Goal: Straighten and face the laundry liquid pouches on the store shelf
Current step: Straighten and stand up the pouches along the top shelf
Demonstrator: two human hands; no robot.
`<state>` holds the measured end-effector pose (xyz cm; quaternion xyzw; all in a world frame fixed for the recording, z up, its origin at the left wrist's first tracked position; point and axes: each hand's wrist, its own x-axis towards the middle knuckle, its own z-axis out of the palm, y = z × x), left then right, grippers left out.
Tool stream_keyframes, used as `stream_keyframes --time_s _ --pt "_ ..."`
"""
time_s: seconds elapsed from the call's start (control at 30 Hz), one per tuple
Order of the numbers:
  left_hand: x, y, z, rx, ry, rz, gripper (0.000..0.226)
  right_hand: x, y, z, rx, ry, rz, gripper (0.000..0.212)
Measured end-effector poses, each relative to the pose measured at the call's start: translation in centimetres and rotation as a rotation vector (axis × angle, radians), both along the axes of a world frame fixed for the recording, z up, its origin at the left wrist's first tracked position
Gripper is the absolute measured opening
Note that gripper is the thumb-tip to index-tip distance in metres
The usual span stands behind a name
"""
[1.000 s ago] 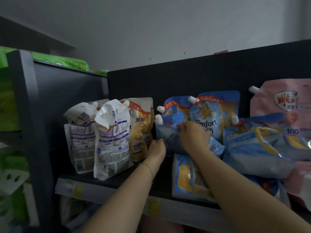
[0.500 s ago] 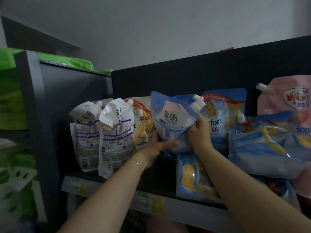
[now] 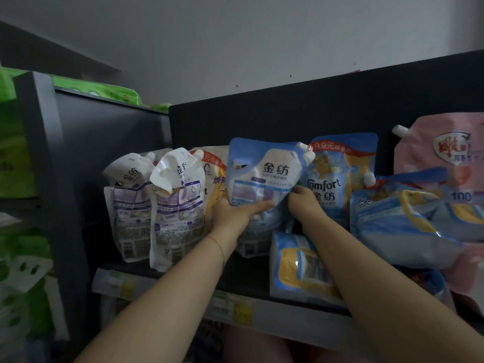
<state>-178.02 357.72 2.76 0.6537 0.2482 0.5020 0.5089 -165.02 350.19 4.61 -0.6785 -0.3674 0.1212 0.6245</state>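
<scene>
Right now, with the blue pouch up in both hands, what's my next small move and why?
Probably lower the blue pouch upright into the bare shelf gap beside the yellow pouch. Left hand and right hand hold it raised, label already facing out.

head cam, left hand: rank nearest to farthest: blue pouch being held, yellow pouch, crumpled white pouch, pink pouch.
From the left hand:
1. Blue pouch: in its grip, directly above.
2. Yellow pouch: just left, behind the blue one.
3. Crumpled white pouch: further left, front row.
4. Pink pouch: far right, against the back panel.
</scene>
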Motion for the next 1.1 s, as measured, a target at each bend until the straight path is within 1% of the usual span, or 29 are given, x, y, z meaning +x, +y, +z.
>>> stream_keyframes --time_s 0.07,0.13,0.2,0.23,0.3,0.37,0.4,0.53,0.63,0.73,0.77,0.83,0.93,1.0,1.03,1.07,1.1 --pt "0.1 -0.1 0.2 -0.025 -0.033 0.09 0.048 -0.8 -0.2 0.0 -0.018 -0.015 0.147 0.029" --pt "0.0 0.2 0.2 -0.011 -0.041 0.169 0.052 -1.7 -0.5 -0.1 -0.021 -0.037 0.296 0.031" --pt "-0.2 0.1 0.3 0.022 -0.029 0.228 0.054 -1.9 -0.7 -0.2 -0.022 -0.124 0.343 0.035" --pt "-0.3 0.0 0.5 0.044 -0.021 0.257 0.056 -1.9 -0.7 -0.3 -0.019 -0.154 0.341 0.035" --pt "-0.5 -0.3 0.6 0.079 -0.006 0.298 0.063 -1.8 -0.7 -0.5 -0.022 -0.153 0.304 0.032" --pt "-0.6 -0.5 0.7 0.092 -0.007 0.324 0.07 -1.6 -0.8 -0.5 -0.04 -0.15 0.232 0.022" --pt "-0.6 -0.5 0.7 0.09 -0.01 0.34 0.074 -1.4 -0.8 -0.4 -0.054 -0.162 0.211 0.021" --pt "-0.8 -0.3 0.8 0.054 -0.024 0.387 0.089 -1.1 -0.6 -0.5 -0.135 -0.179 0.16 0.044" --pt "-0.6 -0.1 0.6 0.05 -0.049 0.403 0.093 -1.5 -0.5 -0.6 -0.162 -0.243 0.051 0.046" --pt "-0.4 -0.3 0.3 0.131 0.011 0.432 0.089 -1.9 -0.6 -0.6 -0.137 -0.309 -0.047 0.041" --pt "-0.5 -0.4 0.2 0.173 0.038 0.45 0.088 -2.1 -0.7 -0.6 -0.157 -0.345 -0.09 0.044" --pt "-1.0 -0.7 -0.1 0.277 0.096 0.519 0.085 -2.6 -1.0 -0.5 -0.241 -0.468 -0.17 0.048" --pt "-2.0 -1.6 -0.5 0.469 0.166 0.651 0.076 -3.7 -1.3 0.2 -0.357 -0.69 -0.245 0.035" --pt "-2.5 -2.1 -0.6 0.63 0.176 0.689 0.061 -3.8 -1.4 1.2 -0.444 -0.808 -0.239 0.028" --pt "-2.7 -2.2 -0.6 0.709 0.179 0.658 0.051 -3.7 -1.4 1.8 -0.492 -0.843 -0.207 0.028" --pt "-2.8 -2.4 -0.6 0.763 0.177 0.572 0.041 -3.5 -1.6 2.4 -0.535 -0.869 -0.162 0.028" --pt "-2.8 -2.6 -0.5 0.776 0.173 0.444 0.033 -3.3 -1.9 2.9 -0.57 -0.896 -0.115 0.028"
